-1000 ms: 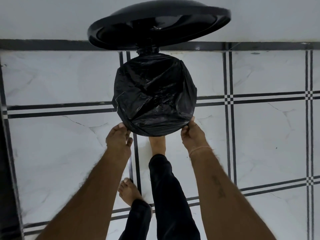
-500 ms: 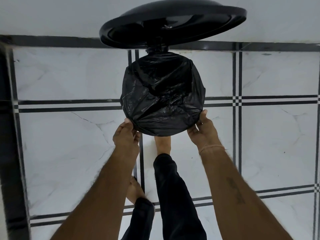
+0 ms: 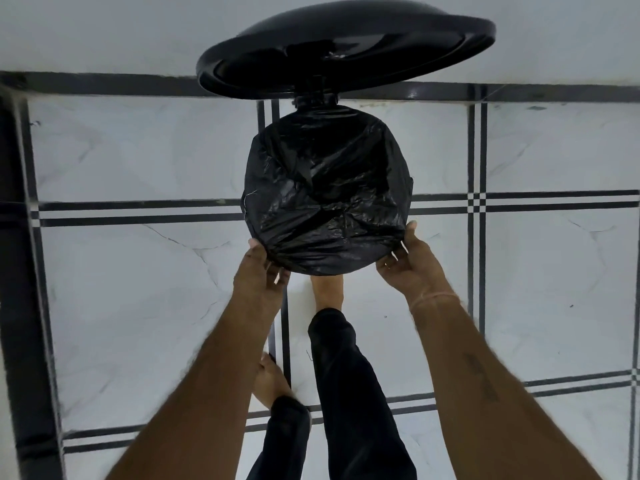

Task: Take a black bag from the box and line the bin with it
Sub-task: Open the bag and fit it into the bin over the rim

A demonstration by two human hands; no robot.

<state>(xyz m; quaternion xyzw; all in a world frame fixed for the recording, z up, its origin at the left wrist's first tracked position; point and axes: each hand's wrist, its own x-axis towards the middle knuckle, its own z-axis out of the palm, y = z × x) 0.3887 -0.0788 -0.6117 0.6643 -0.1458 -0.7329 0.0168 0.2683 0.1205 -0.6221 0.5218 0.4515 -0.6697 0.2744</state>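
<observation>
Looking straight down, the view takes in a floor (image 3: 131,299) of pale, marble-veined tiles, glossy and crossed by paired dark lines that meet in small chequered squares at the joints. A broad black band runs along the foot of a plain white wall (image 3: 104,32) at the top, and another dark band borders the floor on the left edge.

On this floor stands the bin (image 3: 315,100), with its round black lid (image 3: 346,50) tipped up and open behind it. The black bag (image 3: 327,192) is stretched over the bin's mouth, crinkled and shiny, covering the rim all round so that little of the bin itself shows.

Both hands sit at the near edge of that rim. The left hand (image 3: 261,271) has its fingers curled under the edge, pinching the bag's plastic. The right hand (image 3: 405,265) is more spread, thumb raised along the side, its fingers pressed on the bag's fold; a thin band circles that wrist.

One bare foot (image 3: 327,292) is planted just under the bin's near edge, the other foot (image 3: 272,381) is set back on the tiles, below dark trouser legs.
</observation>
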